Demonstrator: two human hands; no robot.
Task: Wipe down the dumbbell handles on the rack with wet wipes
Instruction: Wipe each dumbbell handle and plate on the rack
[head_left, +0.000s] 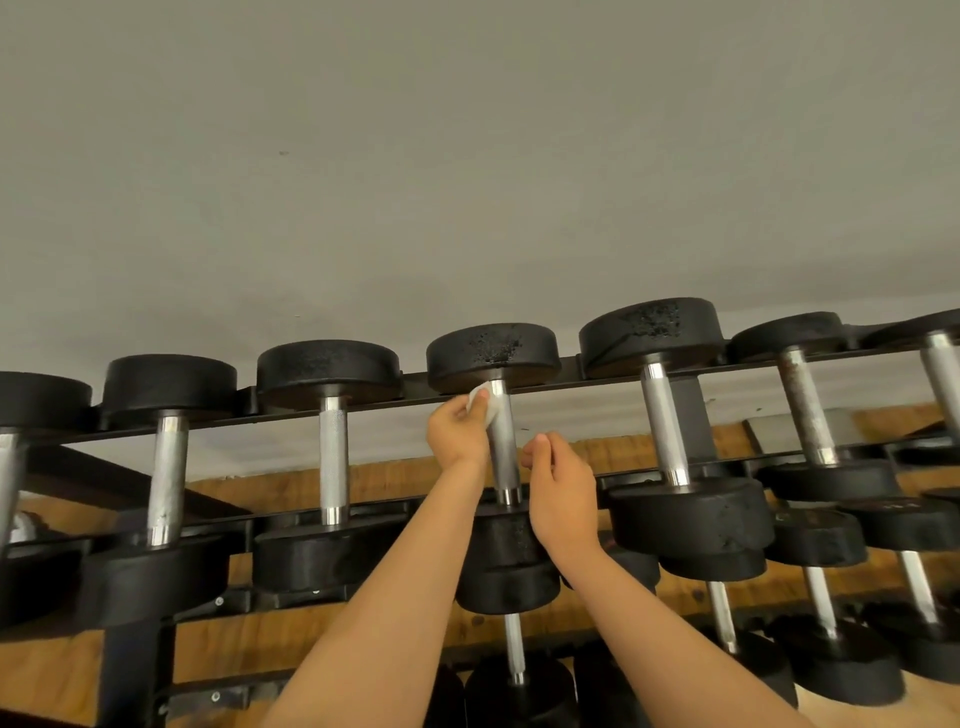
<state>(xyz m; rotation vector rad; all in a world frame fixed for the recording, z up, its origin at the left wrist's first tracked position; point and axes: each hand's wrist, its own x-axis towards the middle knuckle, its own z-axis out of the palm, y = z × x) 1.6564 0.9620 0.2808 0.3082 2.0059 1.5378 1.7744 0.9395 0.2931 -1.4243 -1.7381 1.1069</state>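
Left grip: closed on the wet wipe, which is pinched between thumb and curled fingers and pressed against the handle.
Wet wipe: white and crumpled. It is held at the far end of the handle, just under the far head of the centre dumbbell.
Right grip: nothing is held; the fingers are loosely curled. The fingertips are set just right of the handle, nearer the camera than the left grip. Whether the handle is touched cannot be told.
Handle: a bare knurled steel bar that runs between the two grips. Its near end is sunk into the near head, which is partly hidden behind the right wrist.
Rack: its black upper rail passes just beyond the left grip, and the far heads of the row are carried on it.
Left of the left grip: a neighbouring dumbbell is seen with a clean steel bar, and more dumbbells lie further out.
Right of the right grip: another dumbbell bar is seen, and past it a bar with rust marks.
Below the grips: a lower tier is seen, with a thinner bar directly under the forearms.
Behind the rack: a pale wall stands above and a wooden panel below.
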